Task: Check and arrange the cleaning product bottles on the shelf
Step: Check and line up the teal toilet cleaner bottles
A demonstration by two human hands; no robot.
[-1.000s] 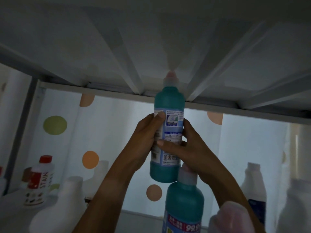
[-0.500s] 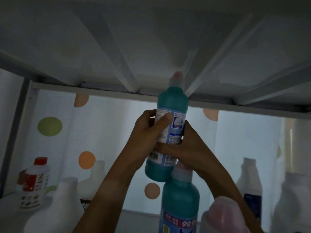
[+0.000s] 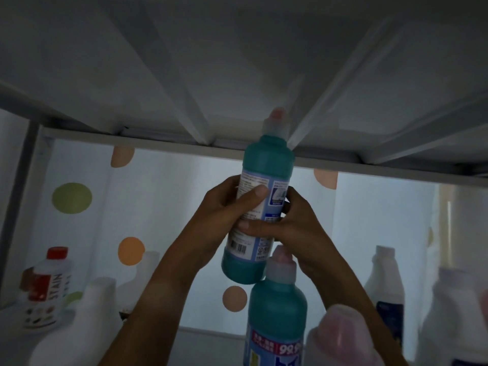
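Observation:
I hold a teal bottle (image 3: 266, 165) with a white label and a pale pink-tipped cap up near the underside of the upper shelf (image 3: 237, 62), tilted slightly to the right. My left hand (image 3: 224, 207) grips its left side, thumb across the label. My right hand (image 3: 293, 228) wraps around it from the right, thumb across the front. A second teal bottle (image 3: 277, 310) with a "99.9" label stands upright just below, in front of my right wrist.
On the left stand a white "STAIN" bottle (image 3: 45, 289) with a red cap and white jugs (image 3: 87, 320). More white bottles (image 3: 385, 286) and a pink-capped one (image 3: 343, 336) stand at the right. A dotted backlit panel (image 3: 87, 233) closes the back.
The held bottle has tilted a little further to the right and turned so more of its barcode side shows. Both hands keep their grip.

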